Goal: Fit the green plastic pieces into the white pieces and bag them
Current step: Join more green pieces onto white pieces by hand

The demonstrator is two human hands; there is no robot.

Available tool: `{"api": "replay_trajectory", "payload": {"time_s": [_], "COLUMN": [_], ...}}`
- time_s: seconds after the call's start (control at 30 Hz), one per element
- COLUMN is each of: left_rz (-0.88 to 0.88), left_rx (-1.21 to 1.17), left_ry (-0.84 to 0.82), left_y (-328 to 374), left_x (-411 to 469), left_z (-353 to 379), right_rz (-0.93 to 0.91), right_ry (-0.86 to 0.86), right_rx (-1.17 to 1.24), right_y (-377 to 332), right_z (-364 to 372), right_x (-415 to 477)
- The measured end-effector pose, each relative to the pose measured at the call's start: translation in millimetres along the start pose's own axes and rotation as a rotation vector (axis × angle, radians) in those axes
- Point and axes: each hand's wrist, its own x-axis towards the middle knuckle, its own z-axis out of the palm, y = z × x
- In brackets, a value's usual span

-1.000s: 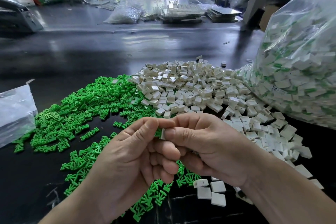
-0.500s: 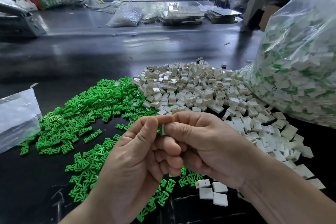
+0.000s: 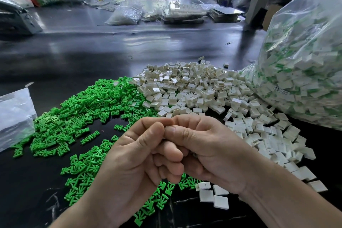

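Hands: left hand [image 3: 133, 155] and right hand [image 3: 209, 150] meet, fingers curled, thumb tips pressed together; whatever they pinch is hidden.
Green: green pieces [image 3: 74, 116] heaped at 9 o'clock of the hands.
White: white pieces [image 3: 194, 90] heaped from 12 to 3 o'clock; filled bag [image 3: 305, 70] at 2.
Handling: likely light, stiff, slick. Pinch white by flat faces, slot clear; green by forked end.

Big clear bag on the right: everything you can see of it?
The large clear plastic bag bulges at the right edge, cropped top and right. Its crinkled, glossy film shows it packed with white square pieces, many showing green. A small printed label sits low on its left side. It rests on the black table; the pile of white square pieces lies against its base.
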Motion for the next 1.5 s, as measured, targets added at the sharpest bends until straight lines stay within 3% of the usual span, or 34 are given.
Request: {"api": "replay_trajectory", "payload": {"time_s": [0.33,0.6,0.8,1.07,1.3,1.4,1.5], "left_rz": [-0.024,0.101,0.195,0.330,0.532,0.513,0.380], "left_rx": [0.041,0.147,0.401,0.643,1.114,1.186,1.236], "left_ry": [-0.044,0.021,0.199,0.222,0.277,0.337,0.385], "left_y": [13,20,19,22,22,28,34], "left_x": [-3,-2,-8,-16,-17,-18,-16], "left_z": [7,18,1,4,13,8,-6], "right_rz": [0.002,-0.034,0.056,0.054,0.070,-0.009,-0.111], "right_ry": [-0.049,-0.087,0.010,-0.085,-0.158,-0.244,-0.214], "right_rx": [-0.017,0.131,0.191,0.265,0.380,0.614,0.722], "right_y": [-2,5,-1,0,4,-4,-12], "right_z": [0,-2,-3,0,1,-10,-25], "right_x": [-4,3,3,2,2,5,4]}}
